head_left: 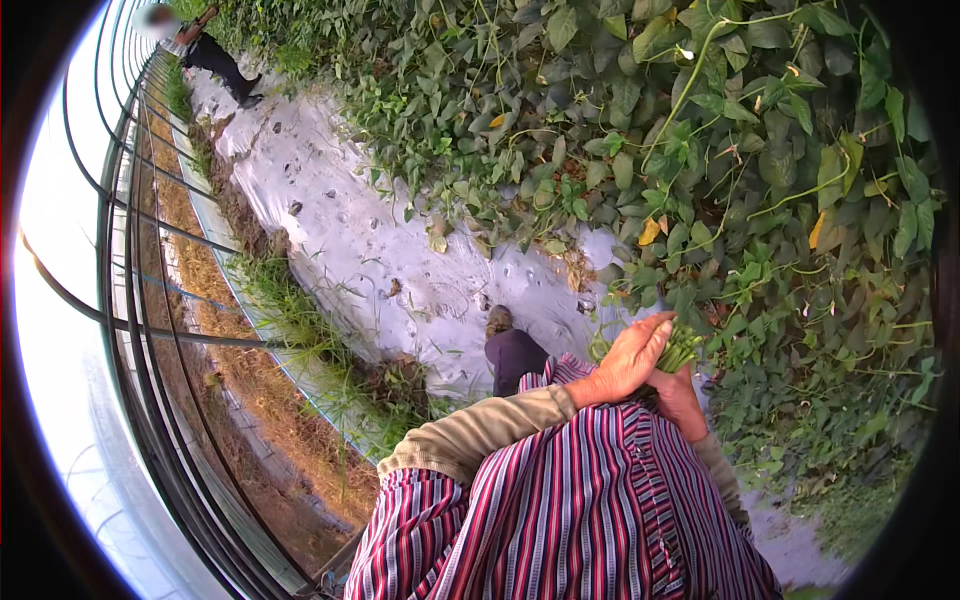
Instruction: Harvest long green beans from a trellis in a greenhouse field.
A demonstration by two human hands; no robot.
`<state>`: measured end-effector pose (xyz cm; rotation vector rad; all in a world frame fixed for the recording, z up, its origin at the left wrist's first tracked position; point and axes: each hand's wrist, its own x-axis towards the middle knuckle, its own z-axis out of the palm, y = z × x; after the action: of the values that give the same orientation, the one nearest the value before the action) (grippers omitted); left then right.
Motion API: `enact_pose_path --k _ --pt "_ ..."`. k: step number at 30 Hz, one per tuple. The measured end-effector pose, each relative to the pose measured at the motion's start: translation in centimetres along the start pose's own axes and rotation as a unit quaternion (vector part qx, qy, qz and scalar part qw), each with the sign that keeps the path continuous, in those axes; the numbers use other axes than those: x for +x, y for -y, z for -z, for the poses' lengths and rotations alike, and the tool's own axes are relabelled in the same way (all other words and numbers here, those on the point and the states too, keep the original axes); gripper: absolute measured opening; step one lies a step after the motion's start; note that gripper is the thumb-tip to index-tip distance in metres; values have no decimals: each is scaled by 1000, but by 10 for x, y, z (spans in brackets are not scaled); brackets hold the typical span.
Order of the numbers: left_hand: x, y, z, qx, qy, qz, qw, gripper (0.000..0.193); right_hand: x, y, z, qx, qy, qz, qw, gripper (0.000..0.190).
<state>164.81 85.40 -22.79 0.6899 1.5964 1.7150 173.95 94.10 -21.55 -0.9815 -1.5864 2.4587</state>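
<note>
A bundle of long green bean pods (681,346) is held between both hands in front of my striped shirt. My left hand (628,360) lies over the near side of the bundle, its fingers together and pointing towards the plants. From below and the right, my right hand (681,397) closes around the lower part of the bundle; some of its fingers are hidden. Thin green strands hang beside my left hand. Leafy bean vines (675,195) with a few yellow leaves and small pale flowers stand just beyond the hands.
White plastic ground film (360,247) with holes and dry debris runs along the vines. Grass (300,315) borders it, beside the curved metal frame (187,337) of a plastic greenhouse. Another person (217,64) stands at the far upper left on the film.
</note>
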Motion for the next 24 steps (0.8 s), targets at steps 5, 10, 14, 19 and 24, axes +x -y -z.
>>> enact_pose_path --k 5,10,14,19,24 --pt "-11 -5 106 45 -42 5 998 50 49 -1 -94 -56 62 -37 996 44" --pt "-24 -21 205 132 -69 17 989 50 91 -12 -178 -109 125 -43 985 45" --pt "-35 -28 253 114 -117 18 986 49 112 -23 -227 -104 160 -52 980 44" --pt "-48 -29 293 86 -186 36 978 47 132 -24 -276 -141 213 -48 966 39" --pt "-51 -35 326 48 -272 64 959 48 163 -29 -314 -164 262 -69 949 33"
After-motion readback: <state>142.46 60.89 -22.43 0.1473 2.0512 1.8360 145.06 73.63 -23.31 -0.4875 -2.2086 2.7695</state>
